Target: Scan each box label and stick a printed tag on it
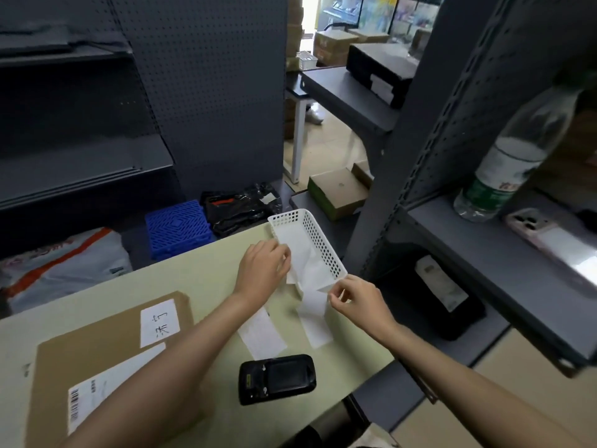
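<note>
While both arms reach out over the pale green table (206, 286), the left hand (263, 268) sits at the near left edge of a white perforated basket (318, 240), fingers curled down onto the white paper strip (307, 270) that spills out of it. The right hand (355, 300) pinches the lower end of that same strip between thumb and fingertips, just off the basket's near corner. The two hands are close together but not touching.

Two more printed tags lie flat on the table below the hands: one tag (261, 334) beside the left forearm, another tag (315, 321) hanging down from under the right hand's pinch. Whether the second one is joined to the held strip I cannot tell.

Nearer the person, a black handheld scanner (277, 379) lies on the table, untouched. To the left lies a flat brown cardboard box (97, 344), bearing a handwritten white label (160, 323) and a barcode label (97, 392) partly hidden by the left forearm.

On the grey shelf (504, 253) at right stand a clear plastic bottle (513, 156) and a phone (549, 237) lying flat.
</note>
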`<state>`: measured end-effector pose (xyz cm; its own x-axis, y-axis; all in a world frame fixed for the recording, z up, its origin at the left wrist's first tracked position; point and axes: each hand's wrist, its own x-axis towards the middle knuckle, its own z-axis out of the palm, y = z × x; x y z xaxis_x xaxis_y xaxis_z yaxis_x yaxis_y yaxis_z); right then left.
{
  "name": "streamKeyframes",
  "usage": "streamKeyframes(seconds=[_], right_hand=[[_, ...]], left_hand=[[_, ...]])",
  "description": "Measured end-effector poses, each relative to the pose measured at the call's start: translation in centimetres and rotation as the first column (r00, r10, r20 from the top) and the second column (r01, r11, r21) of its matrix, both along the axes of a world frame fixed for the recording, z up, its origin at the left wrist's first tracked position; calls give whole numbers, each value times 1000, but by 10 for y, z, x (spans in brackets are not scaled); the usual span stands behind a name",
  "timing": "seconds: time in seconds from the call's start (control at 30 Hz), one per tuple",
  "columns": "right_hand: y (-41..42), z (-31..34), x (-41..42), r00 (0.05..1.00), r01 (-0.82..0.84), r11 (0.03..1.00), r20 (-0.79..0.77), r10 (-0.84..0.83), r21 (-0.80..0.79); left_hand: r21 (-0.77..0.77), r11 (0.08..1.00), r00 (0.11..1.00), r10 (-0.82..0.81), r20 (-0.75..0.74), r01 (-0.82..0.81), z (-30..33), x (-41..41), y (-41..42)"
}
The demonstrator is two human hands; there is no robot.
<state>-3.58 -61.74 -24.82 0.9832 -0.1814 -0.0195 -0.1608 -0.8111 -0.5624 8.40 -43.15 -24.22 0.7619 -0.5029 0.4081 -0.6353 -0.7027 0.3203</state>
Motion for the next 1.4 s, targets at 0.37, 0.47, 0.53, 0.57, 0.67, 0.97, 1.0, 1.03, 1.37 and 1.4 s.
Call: streamKeyframes(seconds=[0.37, 0.47, 0.53, 0.57, 0.67, 0.97, 1.0, 1.03, 1.37, 1.4], right_hand=[[-22, -14, 10, 999, 38, 998, -8, -37, 53], [-14, -14, 17, 1000, 4, 996, 11, -5, 85], [-2, -13, 26, 999, -47, 995, 23, 45, 88], [6, -12, 30, 997, -77, 994, 28, 75, 80], [36, -10, 43, 985, -164, 984, 56, 161, 67], [145, -8, 71, 915, -400, 910, 108, 389, 106], [154, -9, 75, 918, -392, 912, 115, 379, 124], [161, -9, 80, 924, -377, 915, 116, 363, 140], [254, -27, 107, 943, -328, 922, 14, 332, 206], [263, -29, 108, 942, -329, 922, 6, 335, 205]], left_hand=[[168, 984, 991, -41, -124, 62, -21, 9, -50], [89, 995, 943, 61, -327, -33, -24, -1, -35], [20, 996, 878, 85, -471, -86, -26, -8, -21], [-18, 993, 842, 87, -533, -114, -25, -12, -14], [-93, 971, 768, 116, -630, -222, -19, -18, 13], [-152, 861, 676, 260, -689, -486, -6, -22, 130], [-165, 836, 663, 278, -695, -523, -5, -22, 147], [-179, 809, 649, 293, -702, -559, -3, -21, 165], [-209, 717, 586, 326, -742, -664, -11, -27, 288], [-213, 712, 585, 328, -742, -669, -12, -28, 296]])
